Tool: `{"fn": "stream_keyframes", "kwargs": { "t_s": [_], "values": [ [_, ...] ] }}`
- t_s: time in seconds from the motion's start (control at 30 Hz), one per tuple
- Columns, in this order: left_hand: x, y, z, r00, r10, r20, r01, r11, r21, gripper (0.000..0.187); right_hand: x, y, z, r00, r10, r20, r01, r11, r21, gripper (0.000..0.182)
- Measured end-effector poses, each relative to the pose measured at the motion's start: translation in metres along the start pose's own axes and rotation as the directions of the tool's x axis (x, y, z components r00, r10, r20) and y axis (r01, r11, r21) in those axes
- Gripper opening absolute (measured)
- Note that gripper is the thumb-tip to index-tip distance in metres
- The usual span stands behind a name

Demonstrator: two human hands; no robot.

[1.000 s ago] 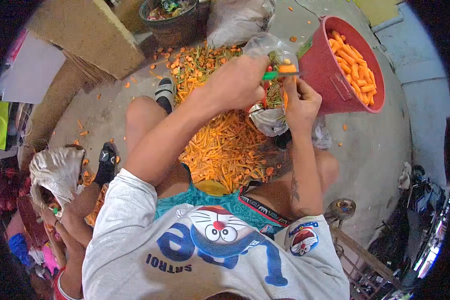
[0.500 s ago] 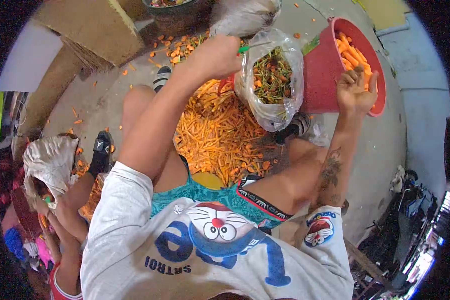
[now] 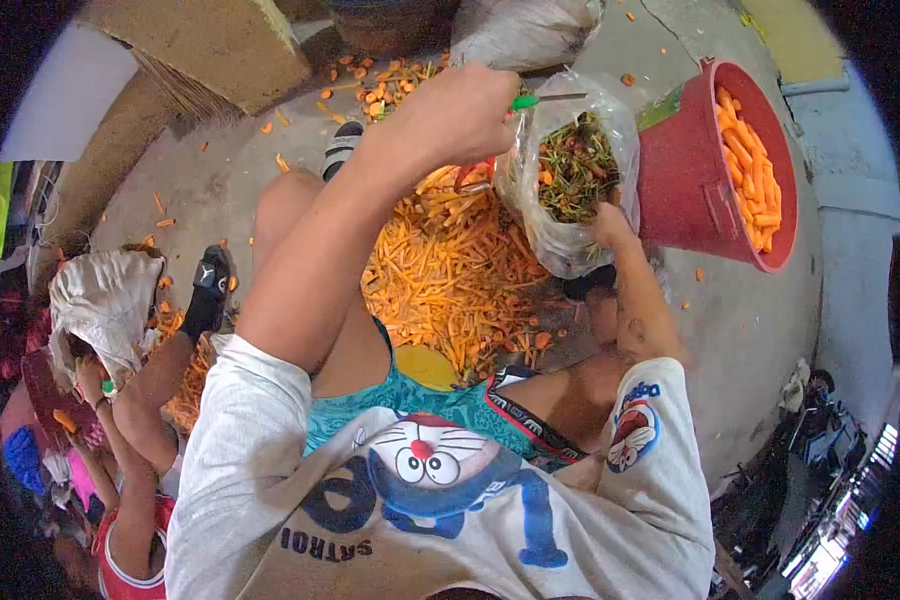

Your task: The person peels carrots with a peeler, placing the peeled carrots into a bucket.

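My left hand (image 3: 482, 108) is closed around a knife (image 3: 550, 100) with a green handle, its thin blade pointing right over the rim of a clear plastic bag (image 3: 568, 248). Inside the bag lie unpeeled carrots with green stems (image 3: 578, 165). My right hand (image 3: 613, 224) reaches over the bag's right side, its fingers curled among the contents; what they grip is hidden. Right of the bag, a tilted red bucket (image 3: 682, 185) holds peeled orange carrots (image 3: 750, 175). Between my legs spreads a pile of carrot peelings (image 3: 450, 270).
Another person's arm (image 3: 135, 440) works at lower left beside a whitish sack (image 3: 105, 305). A stuffed sack (image 3: 525, 30) and a dark tub (image 3: 380, 22) stand at the back, with cut carrot pieces (image 3: 375, 95) on the floor. Cardboard (image 3: 205, 50) leans at upper left.
My right hand has moved from the open mouth of the red bucket leftward and down into the plastic bag, its fingers now curled. My left hand still holds the knife.
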State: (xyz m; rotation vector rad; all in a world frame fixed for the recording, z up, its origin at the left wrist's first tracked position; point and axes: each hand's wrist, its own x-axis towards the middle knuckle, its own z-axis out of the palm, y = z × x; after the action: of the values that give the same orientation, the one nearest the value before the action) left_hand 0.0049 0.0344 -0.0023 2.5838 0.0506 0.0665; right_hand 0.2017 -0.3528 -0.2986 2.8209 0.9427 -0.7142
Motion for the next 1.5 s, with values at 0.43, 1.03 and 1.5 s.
{"fn": "stream_keyframes", "kwargs": {
  "t_s": [0.43,1.03,1.5],
  "values": [
    [-0.008,0.005,-0.001,0.996,0.044,-0.082,-0.044,0.999,0.011,0.022,-0.031,-0.103,-0.138,0.958,0.068,-0.277,0.186,0.587,0.788,0.053],
    [0.008,0.008,0.031,0.944,-0.153,0.292,0.105,0.979,0.173,0.030,-0.157,-0.217,-0.210,0.772,0.204,-0.602,0.577,0.175,0.798,0.020],
    [0.016,0.024,0.014,0.944,-0.016,-0.328,-0.251,0.607,-0.754,0.019,-0.160,-0.180,-0.206,0.934,0.076,-0.349,0.349,-0.398,0.848,0.042]
  ]
}}
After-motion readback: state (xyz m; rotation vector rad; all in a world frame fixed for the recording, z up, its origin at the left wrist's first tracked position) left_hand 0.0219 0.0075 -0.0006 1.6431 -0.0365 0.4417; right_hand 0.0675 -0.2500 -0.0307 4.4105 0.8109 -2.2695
